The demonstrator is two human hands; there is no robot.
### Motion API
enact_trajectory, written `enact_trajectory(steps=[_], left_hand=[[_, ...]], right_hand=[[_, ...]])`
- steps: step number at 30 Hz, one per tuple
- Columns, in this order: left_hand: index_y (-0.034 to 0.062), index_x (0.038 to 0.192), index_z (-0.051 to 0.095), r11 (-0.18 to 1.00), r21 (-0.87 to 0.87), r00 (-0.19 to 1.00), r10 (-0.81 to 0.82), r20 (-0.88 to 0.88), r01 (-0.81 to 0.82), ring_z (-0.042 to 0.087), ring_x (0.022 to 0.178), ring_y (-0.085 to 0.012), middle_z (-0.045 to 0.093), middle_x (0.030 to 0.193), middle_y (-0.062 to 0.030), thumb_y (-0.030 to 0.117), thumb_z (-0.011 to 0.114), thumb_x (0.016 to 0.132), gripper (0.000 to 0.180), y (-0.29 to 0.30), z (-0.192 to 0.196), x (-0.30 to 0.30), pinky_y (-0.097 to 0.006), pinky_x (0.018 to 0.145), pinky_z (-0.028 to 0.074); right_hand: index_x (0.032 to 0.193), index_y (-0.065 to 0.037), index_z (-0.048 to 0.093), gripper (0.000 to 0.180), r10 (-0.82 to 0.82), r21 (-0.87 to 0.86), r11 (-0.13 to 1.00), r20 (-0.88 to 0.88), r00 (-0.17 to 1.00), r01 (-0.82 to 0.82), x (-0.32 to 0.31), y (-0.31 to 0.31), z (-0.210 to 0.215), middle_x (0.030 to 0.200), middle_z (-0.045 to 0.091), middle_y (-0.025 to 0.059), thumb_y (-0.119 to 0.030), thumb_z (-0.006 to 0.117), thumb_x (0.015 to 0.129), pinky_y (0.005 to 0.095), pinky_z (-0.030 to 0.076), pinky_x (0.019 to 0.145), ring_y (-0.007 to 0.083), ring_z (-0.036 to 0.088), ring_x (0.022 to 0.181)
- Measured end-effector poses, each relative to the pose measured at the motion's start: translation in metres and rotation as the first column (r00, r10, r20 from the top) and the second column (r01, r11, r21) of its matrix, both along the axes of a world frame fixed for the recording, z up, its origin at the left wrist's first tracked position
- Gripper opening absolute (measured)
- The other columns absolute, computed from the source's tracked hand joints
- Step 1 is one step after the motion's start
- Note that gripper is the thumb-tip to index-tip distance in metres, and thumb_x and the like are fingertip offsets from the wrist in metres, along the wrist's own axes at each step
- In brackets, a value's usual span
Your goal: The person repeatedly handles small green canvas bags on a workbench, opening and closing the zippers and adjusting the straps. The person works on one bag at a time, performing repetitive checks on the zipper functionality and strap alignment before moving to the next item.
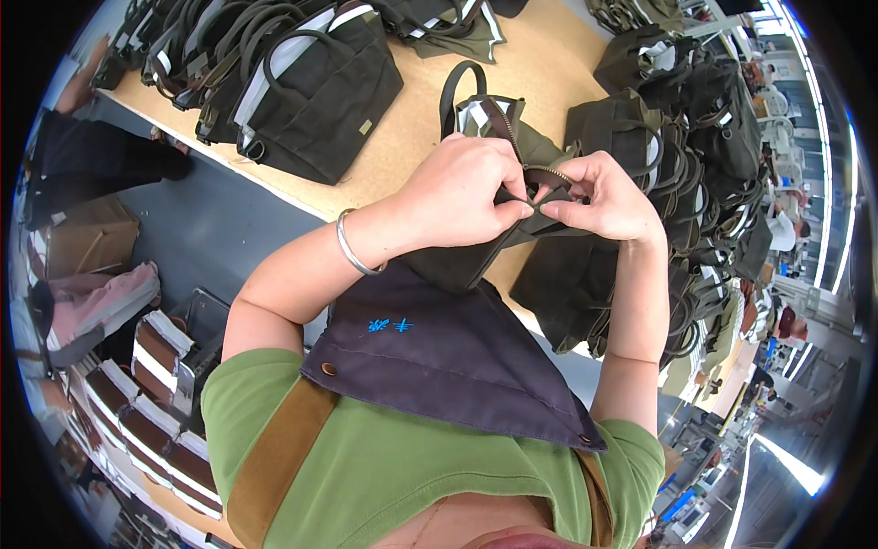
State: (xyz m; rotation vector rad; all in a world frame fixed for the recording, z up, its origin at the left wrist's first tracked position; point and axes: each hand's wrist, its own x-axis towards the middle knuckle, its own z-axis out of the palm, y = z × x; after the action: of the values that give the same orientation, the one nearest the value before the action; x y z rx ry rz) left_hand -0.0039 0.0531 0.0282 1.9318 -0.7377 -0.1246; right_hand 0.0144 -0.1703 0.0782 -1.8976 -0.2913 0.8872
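A dark olive handbag [457, 259] is held up against the table's near edge, in front of my apron [430, 348]. Its top is open, with a brass-toothed zipper [502, 126] curving along brown tape and pale lining showing inside. One looped handle [450, 91] stands up at the far side. My left hand [471, 192] is closed, thumb and fingers pinching the bag's top edge by the zipper. Close beside it, my right hand [608, 197] pinches the same edge, thumb toward the left one. The fingertips nearly meet, and what lies between them is partly hidden.
Dark handbags [320, 101] crowd the tan table [540, 55] at the back left. More bags [631, 137] are heaped along the right. On the left, a person [101, 165] stands near a cardboard box [87, 242] and stacked brown-and-white bundles [155, 357].
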Motion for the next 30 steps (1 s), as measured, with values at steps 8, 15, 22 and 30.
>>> enact_trajectory(steps=[8,15,22,30], left_hand=[[0.0023,0.079,0.069,0.993,-0.014,0.981,-0.119,-0.154,0.118,0.067,0.081,-0.0198,0.069,0.086,-0.0072,0.009,0.079,0.073,0.013,0.014,0.008,0.014,-0.031,0.07,0.051],[0.0069,0.092,0.066,0.984,-0.028,0.984,-0.178,-0.009,0.178,0.061,0.075,-0.0244,0.066,0.087,-0.0054,0.011,0.078,0.075,0.021,0.01,-0.006,0.011,-0.034,0.07,0.048],[0.0085,0.103,0.066,0.992,-0.128,0.979,0.028,0.202,-0.002,0.054,0.088,-0.026,0.063,0.1,-0.0042,0.019,0.071,0.084,0.022,0.0,-0.009,0.028,-0.038,0.08,0.045],[0.0047,0.096,0.065,0.962,0.0,0.962,-0.273,0.03,0.273,0.054,0.085,-0.0209,0.058,0.081,-0.0047,0.013,0.062,0.091,0.01,-0.001,0.002,0.051,-0.034,0.076,0.045]], right_hand=[[0.092,0.0,0.072,0.014,0.004,-0.005,1.0,0.02,1.0,-0.004,0.0,0.0,-0.004,0.066,0.058,-0.0069,0.001,0.069,0.078,0.0194,0.035,0.049,-0.0012,0.045,0.057],[0.094,0.0,0.07,0.016,0.015,0.019,1.0,0.028,0.999,-0.016,-0.001,0.003,-0.006,0.065,0.056,-0.006,-0.001,0.071,0.078,0.0217,0.033,0.048,0.0008,0.042,0.054],[0.1,-0.004,0.046,0.037,0.002,-0.097,0.994,0.439,0.898,0.045,-0.011,0.008,0.003,0.079,0.059,0.005,-0.003,0.076,0.077,0.0244,0.041,0.051,0.0099,0.053,0.062],[0.095,-0.001,0.048,0.028,-0.156,0.032,0.986,0.545,0.824,0.166,-0.031,-0.001,-0.004,0.102,0.059,0.0103,0.0,0.073,0.08,0.0242,0.05,0.055,0.0142,0.066,0.075]])
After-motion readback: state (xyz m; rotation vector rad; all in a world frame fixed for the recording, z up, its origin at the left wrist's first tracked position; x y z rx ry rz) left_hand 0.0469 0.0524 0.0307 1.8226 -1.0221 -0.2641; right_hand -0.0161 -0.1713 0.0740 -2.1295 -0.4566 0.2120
